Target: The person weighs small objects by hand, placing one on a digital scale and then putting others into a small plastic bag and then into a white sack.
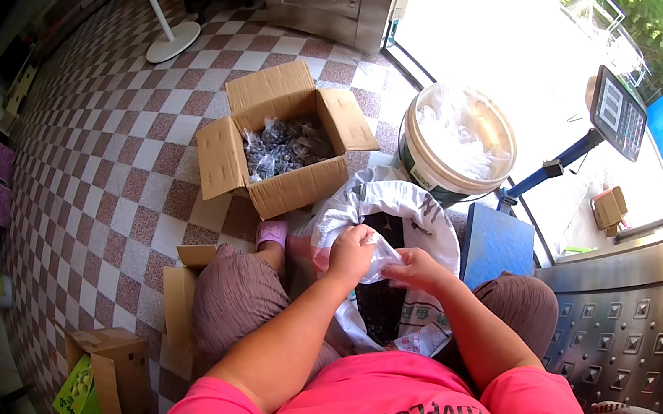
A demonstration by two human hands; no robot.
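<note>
Between my knees stands a white woven sack [436, 228], its rim rolled down, with dark small pieces [376, 315] inside. Above its mouth my left hand [352, 251] grips one side of a clear plastic bag [382, 260]. My right hand [415, 268] pinches the other side of that bag between thumb and fingers. What the bag holds cannot be told. Ahead to the left, an open cardboard box [298, 193] holds several filled clear bags [279, 152]. Ahead to the right, a round tub [437, 180] contains crumpled clear plastic bags [459, 136].
A platform scale with a blue plate [497, 246] and a display on a post [618, 114] stands right of the sack. Another cardboard box [124, 368] lies at the lower left. A metal door [628, 312] is on the right, a white fan [173, 42] at the upper left.
</note>
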